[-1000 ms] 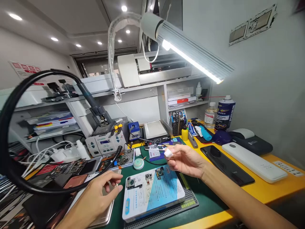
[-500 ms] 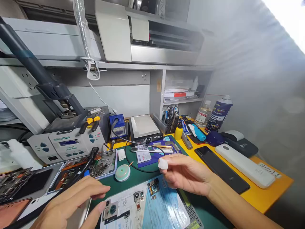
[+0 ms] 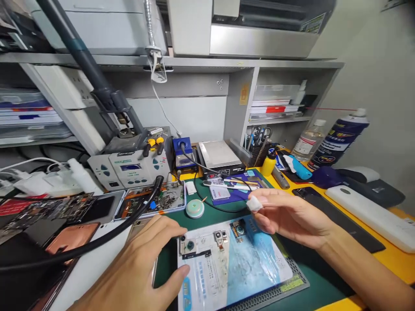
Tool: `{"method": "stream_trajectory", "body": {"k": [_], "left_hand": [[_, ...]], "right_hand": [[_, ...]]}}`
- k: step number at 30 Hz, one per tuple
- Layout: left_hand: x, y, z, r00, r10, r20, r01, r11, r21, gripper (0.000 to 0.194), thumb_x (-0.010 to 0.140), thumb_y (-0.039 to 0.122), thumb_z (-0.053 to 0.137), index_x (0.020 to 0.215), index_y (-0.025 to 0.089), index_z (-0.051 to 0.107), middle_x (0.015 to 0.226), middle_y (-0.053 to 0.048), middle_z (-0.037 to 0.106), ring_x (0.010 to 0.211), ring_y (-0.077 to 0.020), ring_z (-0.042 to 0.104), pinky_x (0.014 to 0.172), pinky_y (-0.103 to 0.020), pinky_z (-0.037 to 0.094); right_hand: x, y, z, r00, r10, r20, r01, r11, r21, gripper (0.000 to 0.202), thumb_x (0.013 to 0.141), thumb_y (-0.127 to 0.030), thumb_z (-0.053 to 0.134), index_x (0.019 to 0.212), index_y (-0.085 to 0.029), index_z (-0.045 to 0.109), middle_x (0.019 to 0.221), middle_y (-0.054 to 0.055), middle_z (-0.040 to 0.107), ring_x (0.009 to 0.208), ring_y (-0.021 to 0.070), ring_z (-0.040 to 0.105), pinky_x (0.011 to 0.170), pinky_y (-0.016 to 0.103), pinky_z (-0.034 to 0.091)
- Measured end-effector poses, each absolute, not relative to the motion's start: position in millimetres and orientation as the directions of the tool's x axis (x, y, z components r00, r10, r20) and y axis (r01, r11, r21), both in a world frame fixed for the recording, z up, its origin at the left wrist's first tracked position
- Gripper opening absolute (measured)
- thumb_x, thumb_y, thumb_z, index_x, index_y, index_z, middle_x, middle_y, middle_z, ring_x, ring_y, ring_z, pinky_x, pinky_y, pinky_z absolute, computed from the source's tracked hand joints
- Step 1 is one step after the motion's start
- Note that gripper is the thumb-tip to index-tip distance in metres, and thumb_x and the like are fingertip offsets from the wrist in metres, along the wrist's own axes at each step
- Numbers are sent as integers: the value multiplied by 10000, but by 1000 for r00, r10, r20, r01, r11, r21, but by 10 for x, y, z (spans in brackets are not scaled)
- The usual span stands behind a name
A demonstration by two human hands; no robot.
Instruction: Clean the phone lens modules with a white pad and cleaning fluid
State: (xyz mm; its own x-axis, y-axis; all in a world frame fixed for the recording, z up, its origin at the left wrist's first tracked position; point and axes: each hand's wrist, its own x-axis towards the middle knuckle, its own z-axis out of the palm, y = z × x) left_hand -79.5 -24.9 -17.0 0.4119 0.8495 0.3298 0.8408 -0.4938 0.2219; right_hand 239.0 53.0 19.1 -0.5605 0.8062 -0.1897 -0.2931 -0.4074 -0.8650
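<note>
A small white wad (image 3: pixel 254 204) is pinched between the thumb and fingers of my right hand (image 3: pixel 285 214), above the top right of a blue and white work pad (image 3: pixel 253 268). On the pad lie a camera module (image 3: pixel 240 229) near its top edge, a smaller one (image 3: pixel 220 237) beside it, and a larger module (image 3: pixel 190 245) at the left. My left hand (image 3: pixel 145 259) has thumb and fingers spread at the pad's left edge, with nothing between them. Under that hand a phone frame (image 3: pixel 154 272) is partly hidden.
Behind the pad sit a round tin (image 3: pixel 195 208), a parts tray (image 3: pixel 170 198) and a soldering station (image 3: pixel 185 155). A black hose (image 3: pixel 113 235) crosses the left side. At right lie a black phone (image 3: pixel 337 218) and a white case (image 3: pixel 372 216); a yellow bottle (image 3: pixel 268 163) stands behind.
The view has shifted, so the bench appears farther left-to-right displaced and higher. My left hand's thumb and fingers are spread wider; my right hand still holds the white wad.
</note>
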Motion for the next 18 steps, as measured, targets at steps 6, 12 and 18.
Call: {"method": "stream_trajectory", "body": {"k": [6, 12, 18], "left_hand": [[-693, -250, -27, 358, 899, 253, 831, -430, 353, 288, 853, 332, 625, 1134, 272, 604, 1165, -65, 668, 1147, -303, 619, 963, -473, 538], [-714, -221, -25, 308, 939, 151, 799, -342, 495, 216, 867, 307, 613, 1074, 251, 634, 1069, -49, 652, 1048, -242, 617, 922, -387, 541], [-707, -193, -49, 275, 943, 186, 769, -332, 546, 174, 858, 260, 646, 1029, 276, 664, 1000, -9, 670, 1002, -204, 637, 879, -332, 539]], "right_hand": [[2340, 475, 246, -498, 843, -204, -251, -366, -896, 123, 845, -250, 715, 762, -162, 732, 642, -2, 586, 539, 112, 527, 532, 230, 414], [2377, 485, 196, -478, 845, -240, -211, -375, -903, 153, 851, -276, 710, 747, -169, 746, 629, 17, 557, 534, 121, 507, 507, 251, 388], [2443, 507, 151, -503, 815, -287, -143, -406, -903, 242, 908, -303, 618, 753, -166, 745, 595, 54, 566, 539, 131, 510, 527, 285, 384]]}}
